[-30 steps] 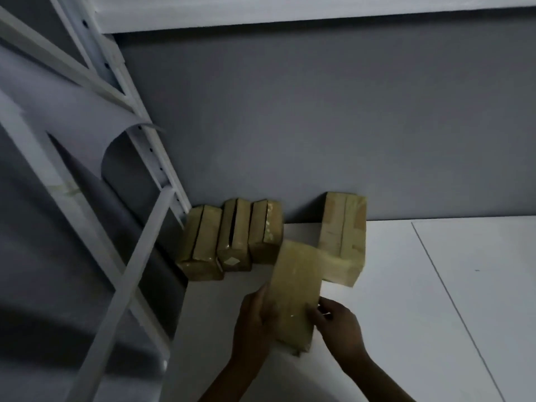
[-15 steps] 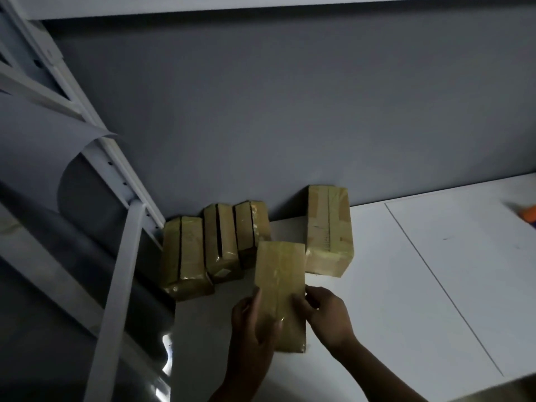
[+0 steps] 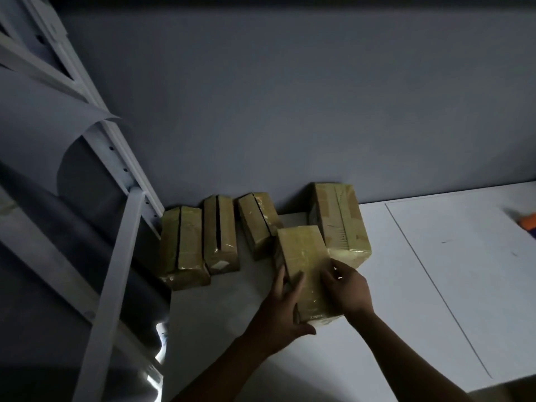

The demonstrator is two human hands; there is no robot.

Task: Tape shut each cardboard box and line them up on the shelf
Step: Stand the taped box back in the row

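Note:
A taped cardboard box [image 3: 304, 256] lies on the white shelf [image 3: 377, 329], between both my hands. My left hand [image 3: 282, 309] grips its left side, thumb under the near end and fingers on its top. My right hand [image 3: 348, 288] holds its right side with curled fingers. Three taped boxes stand in a row against the grey wall at the left: the first box [image 3: 182, 248], the second box [image 3: 220, 236] and the third box [image 3: 256, 224]. A larger taped box [image 3: 339, 221] stands behind my right hand, close to the held box.
A white metal shelf upright [image 3: 116, 158] with a diagonal brace [image 3: 113, 291] rises at the left. A curled white sheet [image 3: 52, 134] hangs off the frame. An orange object [image 3: 528, 221] lies at the far right edge. The shelf's front edge runs lower right.
The view has swung and come closer. My hands have slid the box a little toward the gap between the third box and the larger one. My right hand sits higher on its side.

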